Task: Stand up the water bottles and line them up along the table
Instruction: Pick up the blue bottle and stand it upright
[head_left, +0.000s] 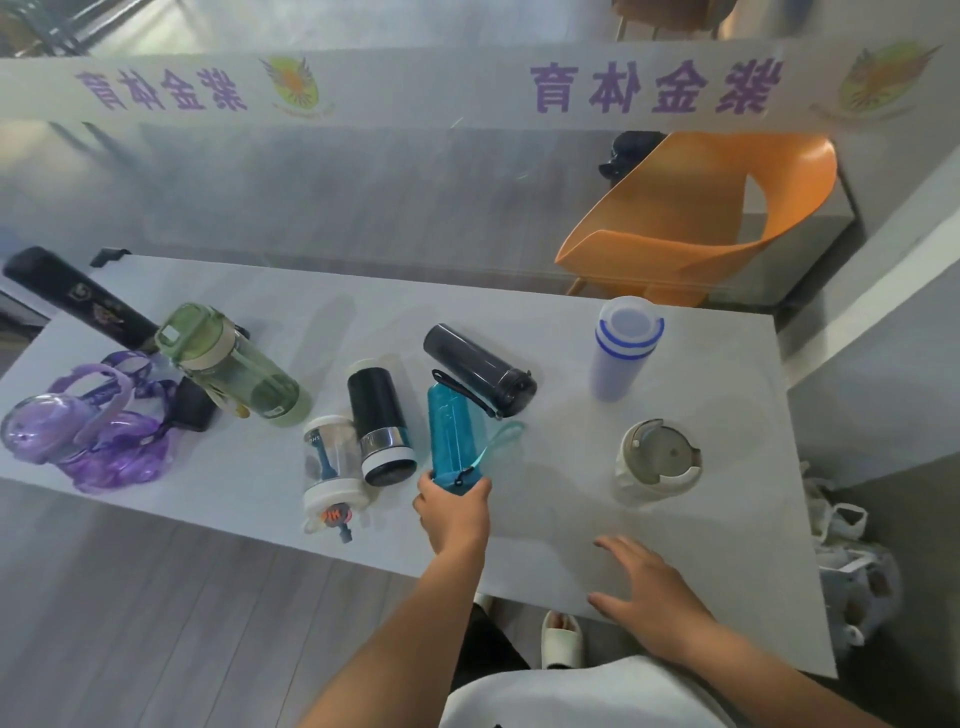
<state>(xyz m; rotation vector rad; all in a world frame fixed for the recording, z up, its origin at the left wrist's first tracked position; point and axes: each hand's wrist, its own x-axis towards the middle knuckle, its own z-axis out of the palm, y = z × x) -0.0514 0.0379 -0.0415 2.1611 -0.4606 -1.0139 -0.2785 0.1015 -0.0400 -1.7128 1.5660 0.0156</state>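
The right hand is spread over the surface; the left hand grips the lying teal bottle's end, likely to upright it.

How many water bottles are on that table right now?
9. Far left: black flask, purple bottle, green bottle. Middle: clear bottle, black-silver bottle, dark grey bottle, teal bottle gripped by the left hand. Right: blue-striped bottle, cream bottle. Others may be hidden.

The white worktop carries a teal bottle lying in the left fingers. Left of them lie a steel-banded bottle and clear bottle; beyond, a dark bottle. Beyond the right fingers stand a cream bottle and blue-banded bottle.
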